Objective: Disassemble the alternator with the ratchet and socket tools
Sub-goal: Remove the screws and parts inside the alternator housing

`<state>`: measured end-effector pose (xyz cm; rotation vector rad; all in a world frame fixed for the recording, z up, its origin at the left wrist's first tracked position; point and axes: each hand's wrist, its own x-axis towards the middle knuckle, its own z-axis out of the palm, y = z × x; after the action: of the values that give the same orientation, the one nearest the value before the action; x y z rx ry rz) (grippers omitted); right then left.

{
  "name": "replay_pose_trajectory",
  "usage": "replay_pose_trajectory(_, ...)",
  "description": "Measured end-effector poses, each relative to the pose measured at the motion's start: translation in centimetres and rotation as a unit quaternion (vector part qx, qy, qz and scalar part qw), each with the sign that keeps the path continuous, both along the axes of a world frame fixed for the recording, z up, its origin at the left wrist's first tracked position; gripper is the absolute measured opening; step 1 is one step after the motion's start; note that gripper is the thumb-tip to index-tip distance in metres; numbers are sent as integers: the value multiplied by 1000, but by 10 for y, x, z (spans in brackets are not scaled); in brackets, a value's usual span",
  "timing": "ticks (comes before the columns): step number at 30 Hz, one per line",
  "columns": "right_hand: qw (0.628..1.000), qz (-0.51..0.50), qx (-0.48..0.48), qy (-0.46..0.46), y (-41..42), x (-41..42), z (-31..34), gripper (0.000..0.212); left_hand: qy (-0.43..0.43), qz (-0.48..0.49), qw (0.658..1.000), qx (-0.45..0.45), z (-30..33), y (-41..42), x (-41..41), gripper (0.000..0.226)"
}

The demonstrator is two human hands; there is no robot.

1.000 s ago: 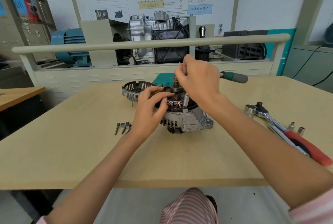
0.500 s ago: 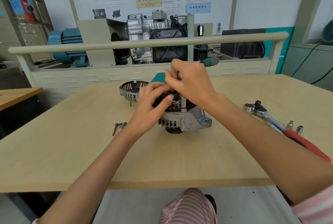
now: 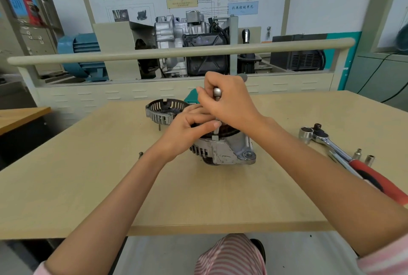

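My right hand (image 3: 227, 100) is wrapped around the head of the small ratchet (image 3: 217, 93), whose drive and socket run straight down to a bolt on the rim of the alternator (image 3: 223, 151), which sits near the middle of the tabletop (image 3: 88, 186). My left hand (image 3: 187, 131) is curled over the top of the housing, thumb tip pressed against the socket shaft to steady it. To do this step well, I judge I need to keep the socket square on the bolt head so that it cannot cam off and round the corners, and to let my left hand hold the body down so that it does not spin on the smooth wood as I turn. Short, even strokes suit the tight space beside the windings; whether the bolt is already loose I cannot tell from here. The removed end cover (image 3: 163, 110) lies just behind the alternator, and a screw (image 3: 140, 154) lies to the left, so this bolt should join it there rather than roll away. The large ratchet (image 3: 344, 153) with its red handle rests off to my right with two spare sockets (image 3: 363, 156) beside it, within reach if more leverage is needed.
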<state>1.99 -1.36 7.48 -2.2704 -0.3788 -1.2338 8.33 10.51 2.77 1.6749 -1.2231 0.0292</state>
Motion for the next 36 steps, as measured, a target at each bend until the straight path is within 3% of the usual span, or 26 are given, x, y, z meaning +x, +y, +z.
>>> replay_pose_trajectory(2, 988, -108, -105, 18, 5, -2, 1, 18, -5, 7, 999, -34, -6, -2, 0, 21)
replay_pose_trajectory(4, 945, -257, -199, 36, 10, 0, 1, 11, -19, 21, 997, -67, -11, -4, -2, 16)
replay_pose_trajectory(6, 907, -350, -230, 44, 15, 0, 0, 14, -24, 35, 995, -90, -13, -7, -5, 15)
replay_pose_trajectory(8, 893, -383, -232, 44, 17, -1, 0, 17, -39, 37, 994, -95, -13, -8, -7, 19)
replay_pose_trajectory(12, 938, -278, -199, 52, 5, -4, 2, 12, -45, 22, 998, -46, -7, -4, -7, 23)
replay_pose_trajectory(16, 977, -129, -154, 65, -7, -1, 4, 28, -49, 33, 998, 5, -2, -2, -4, 25)
replay_pose_trajectory(19, 989, -71, -118, 53, -10, 3, 4, 34, -67, 24, 997, -12, -2, -3, -6, 37)
replay_pose_trajectory(27, 994, -49, -91, 43, -23, 3, 2, 44, -194, 117, 974, -20, -9, -13, -17, 21)
replay_pose_trajectory(36, 995, -56, -80, 24, -28, 5, 0, 46, -280, 158, 946, 36, -2, -15, -21, 25)
